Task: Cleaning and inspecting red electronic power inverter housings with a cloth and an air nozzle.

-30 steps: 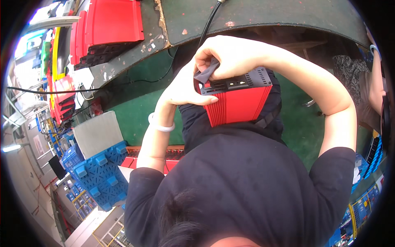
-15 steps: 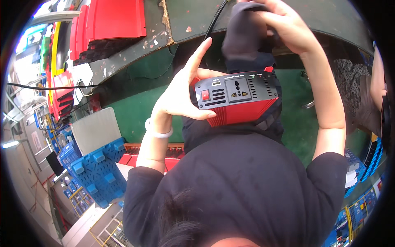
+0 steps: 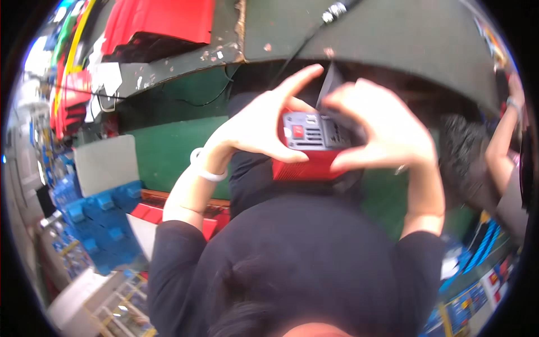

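Observation:
A power inverter [image 3: 309, 132] with red sides and a dark grey socket panel is held over my lap, its panel facing up. My left hand [image 3: 255, 126] grips its left end, thumb on the near red side and fingers at the far side. A dark cloth [image 3: 332, 84] is in my right hand [image 3: 390, 126] and lies over the right part of the panel. That hand curls around the inverter's right end, its thumb near the red side. The cloth hides the socket; motion blurs the right fingers.
A dark workbench [image 3: 393, 39] with a chipped edge runs across the far side, bearing red metal casings [image 3: 160, 25] and a black cord [image 3: 306, 42]. At left stand a blue plastic pallet [image 3: 104, 216] and a pale board [image 3: 106, 165]. Another person's arm [image 3: 499, 140] shows at right.
My right hand has come down from the bench edge with the cloth, onto the inverter's right end. The inverter is still in my left hand. The view has shifted slightly.

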The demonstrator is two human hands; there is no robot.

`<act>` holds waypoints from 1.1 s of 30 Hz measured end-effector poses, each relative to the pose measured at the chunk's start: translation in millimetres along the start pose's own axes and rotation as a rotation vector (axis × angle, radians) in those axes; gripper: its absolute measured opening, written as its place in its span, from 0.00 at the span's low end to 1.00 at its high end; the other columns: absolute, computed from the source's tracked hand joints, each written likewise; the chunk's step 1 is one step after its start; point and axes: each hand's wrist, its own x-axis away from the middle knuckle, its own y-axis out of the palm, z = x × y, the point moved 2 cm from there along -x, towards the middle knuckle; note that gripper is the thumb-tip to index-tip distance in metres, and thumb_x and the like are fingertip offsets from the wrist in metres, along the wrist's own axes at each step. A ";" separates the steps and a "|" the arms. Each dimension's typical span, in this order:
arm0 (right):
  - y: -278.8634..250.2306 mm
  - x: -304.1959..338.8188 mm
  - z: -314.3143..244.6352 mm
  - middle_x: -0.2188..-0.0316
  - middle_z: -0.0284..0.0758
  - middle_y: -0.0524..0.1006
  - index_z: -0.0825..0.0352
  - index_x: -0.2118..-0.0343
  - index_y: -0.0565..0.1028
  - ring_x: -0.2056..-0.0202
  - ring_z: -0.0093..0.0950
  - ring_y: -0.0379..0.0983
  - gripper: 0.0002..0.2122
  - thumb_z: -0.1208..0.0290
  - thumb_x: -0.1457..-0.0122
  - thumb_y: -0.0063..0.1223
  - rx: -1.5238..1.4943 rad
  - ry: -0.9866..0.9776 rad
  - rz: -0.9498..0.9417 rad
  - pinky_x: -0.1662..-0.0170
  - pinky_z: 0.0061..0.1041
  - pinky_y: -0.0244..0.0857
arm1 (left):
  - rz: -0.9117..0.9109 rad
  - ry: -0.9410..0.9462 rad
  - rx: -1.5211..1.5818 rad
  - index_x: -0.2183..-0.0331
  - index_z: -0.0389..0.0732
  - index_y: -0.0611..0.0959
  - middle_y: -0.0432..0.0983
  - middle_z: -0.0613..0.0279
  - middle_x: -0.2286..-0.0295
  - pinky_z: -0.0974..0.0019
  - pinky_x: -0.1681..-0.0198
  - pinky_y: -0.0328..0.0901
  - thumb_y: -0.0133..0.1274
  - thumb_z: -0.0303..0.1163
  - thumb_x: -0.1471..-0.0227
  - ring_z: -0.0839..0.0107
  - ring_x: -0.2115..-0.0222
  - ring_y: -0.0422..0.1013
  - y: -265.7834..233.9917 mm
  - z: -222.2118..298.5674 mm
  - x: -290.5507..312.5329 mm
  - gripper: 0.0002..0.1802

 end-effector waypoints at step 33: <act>144.7 133.8 92.9 0.43 0.39 0.64 0.64 0.40 0.59 0.44 0.37 0.63 0.33 0.43 0.41 0.42 -1.627 0.405 0.946 0.43 0.40 0.59 | -0.080 0.026 0.497 0.41 0.32 0.60 0.62 0.52 0.45 0.58 0.40 0.51 0.28 0.60 0.40 0.62 0.46 0.61 56.2 -31.7 4.4 0.42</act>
